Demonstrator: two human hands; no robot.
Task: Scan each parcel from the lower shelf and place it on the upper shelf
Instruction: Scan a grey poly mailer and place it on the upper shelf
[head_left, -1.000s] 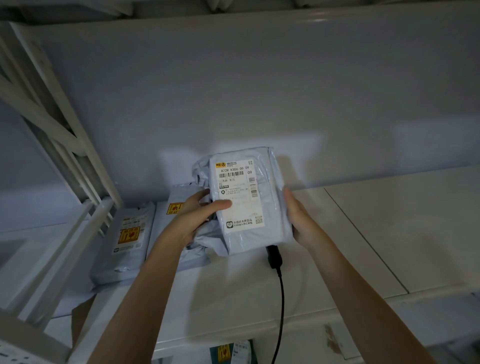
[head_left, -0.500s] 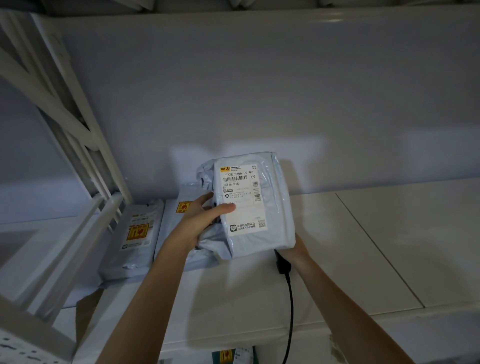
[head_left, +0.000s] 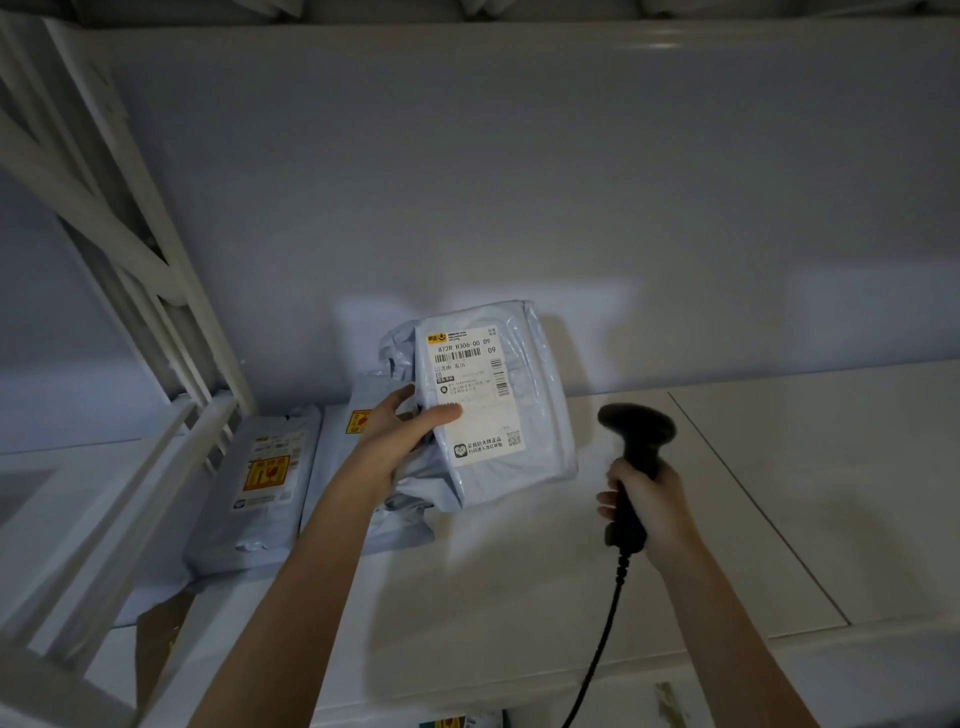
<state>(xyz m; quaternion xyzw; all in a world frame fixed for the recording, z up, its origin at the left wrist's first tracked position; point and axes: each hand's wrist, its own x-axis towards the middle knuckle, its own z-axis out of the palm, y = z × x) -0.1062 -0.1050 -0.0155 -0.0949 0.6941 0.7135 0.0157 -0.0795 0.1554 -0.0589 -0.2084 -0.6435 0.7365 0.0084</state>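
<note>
Overhead, a white upper shelf (head_left: 519, 597) fills the view, seen from just below. At about 12 o'clock from centre, the person's left hand (head_left: 400, 436) grips a grey plastic parcel (head_left: 498, 410) by its left edge, thumb curled across the front and fingers hidden behind. The parcel stands almost upright, its lower edge on or just above the shelf; contact cannot be told. Its white shipping label (head_left: 475, 395) faces the camera, barcode near the top.

At 3 o'clock from the parcel, the right hand (head_left: 649, 509) is wrapped around the handle of a black barcode scanner (head_left: 636, 447), whose head points up and away towards the wall, not at the label. A black cable (head_left: 602, 639) trails down towards 6 o'clock.

At 9 o'clock, two flat grey parcels (head_left: 260, 483) with yellow stickers lie on the shelf, one partly behind the left hand.

Risks from here, as a judgement: the one-handed hold on slippery, crumpled plastic could let the parcel tip over. The thumb lies on the label, though below the barcode, so a shift upward might block a read. The hanging cable could snag on the shelf edge.
</note>
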